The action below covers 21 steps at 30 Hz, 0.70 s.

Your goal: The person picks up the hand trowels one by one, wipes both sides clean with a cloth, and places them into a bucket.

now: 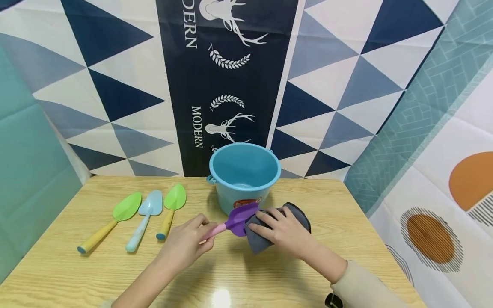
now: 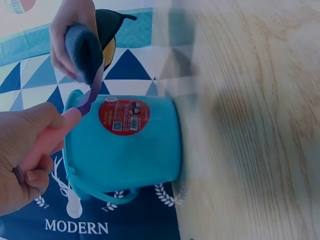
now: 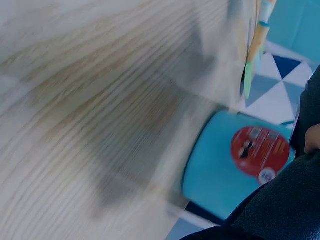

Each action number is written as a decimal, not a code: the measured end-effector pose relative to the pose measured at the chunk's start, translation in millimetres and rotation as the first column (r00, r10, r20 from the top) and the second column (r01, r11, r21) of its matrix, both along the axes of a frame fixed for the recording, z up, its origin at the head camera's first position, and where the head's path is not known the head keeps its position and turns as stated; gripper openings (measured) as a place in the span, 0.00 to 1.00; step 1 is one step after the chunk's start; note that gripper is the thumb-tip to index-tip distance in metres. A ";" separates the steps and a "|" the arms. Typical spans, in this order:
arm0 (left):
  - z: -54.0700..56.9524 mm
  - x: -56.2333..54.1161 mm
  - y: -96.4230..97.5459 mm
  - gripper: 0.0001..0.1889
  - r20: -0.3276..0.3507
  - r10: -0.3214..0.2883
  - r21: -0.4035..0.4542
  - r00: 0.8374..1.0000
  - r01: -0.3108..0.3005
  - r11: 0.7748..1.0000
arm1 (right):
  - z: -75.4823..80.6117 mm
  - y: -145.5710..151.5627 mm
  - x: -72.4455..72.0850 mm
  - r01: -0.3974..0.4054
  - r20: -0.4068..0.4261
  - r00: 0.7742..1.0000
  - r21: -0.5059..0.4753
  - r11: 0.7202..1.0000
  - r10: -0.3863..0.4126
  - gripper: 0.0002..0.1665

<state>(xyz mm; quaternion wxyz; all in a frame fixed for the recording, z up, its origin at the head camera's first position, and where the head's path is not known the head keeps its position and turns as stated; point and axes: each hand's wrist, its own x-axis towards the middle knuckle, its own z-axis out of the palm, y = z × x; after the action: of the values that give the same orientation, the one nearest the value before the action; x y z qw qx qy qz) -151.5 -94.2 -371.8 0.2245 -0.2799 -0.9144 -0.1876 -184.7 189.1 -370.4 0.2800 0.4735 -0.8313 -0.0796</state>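
My left hand (image 1: 190,239) grips the pink handle of a toy shovel with a purple blade (image 1: 238,219), held above the table in front of the bucket. A dark grey cloth (image 1: 259,239) is in my right hand (image 1: 283,231), whose fingers curl over it and hold it against the blade's right end. In the left wrist view the cloth (image 2: 82,50) wraps the blade's far end. The right wrist view shows the cloth (image 3: 280,210) in the near corner, with most of the hand hidden. Behind both hands stands a blue bucket (image 1: 246,188) with a red label.
On the table's left lie a green shovel with a yellow handle (image 1: 127,207), a light blue shovel (image 1: 151,203) and a second green-and-yellow shovel (image 1: 175,197). The wooden table (image 1: 327,265) ends at a patterned backdrop (image 1: 127,85) behind the bucket.
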 end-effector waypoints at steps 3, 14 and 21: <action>-1.8 -0.6 -3.8 0.10 0.015 0.011 -0.002 1.000 -0.011 1.000 | 2.1 5.7 -2.7 0.022 0.008 1.000 -0.017 1.000 -0.021 0.28; -1.7 -1.6 4.6 0.13 0.038 0.012 -0.065 0.999 -0.009 0.998 | 15.6 -20.9 0.2 -0.048 -0.023 0.999 -0.125 0.991 0.046 0.34; 0.7 1.6 6.3 0.10 -0.015 -0.031 -0.028 0.999 0.031 0.999 | 10.5 -22.2 0.5 0.021 -0.069 0.997 -0.059 0.998 -0.025 0.35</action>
<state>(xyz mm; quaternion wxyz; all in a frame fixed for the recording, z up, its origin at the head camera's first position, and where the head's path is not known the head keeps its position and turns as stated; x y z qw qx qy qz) -149.9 -88.0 -371.2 0.2249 -0.2987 -0.9106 -0.1763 -184.1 166.8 -359.9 0.3217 0.4526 -0.8283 -0.0748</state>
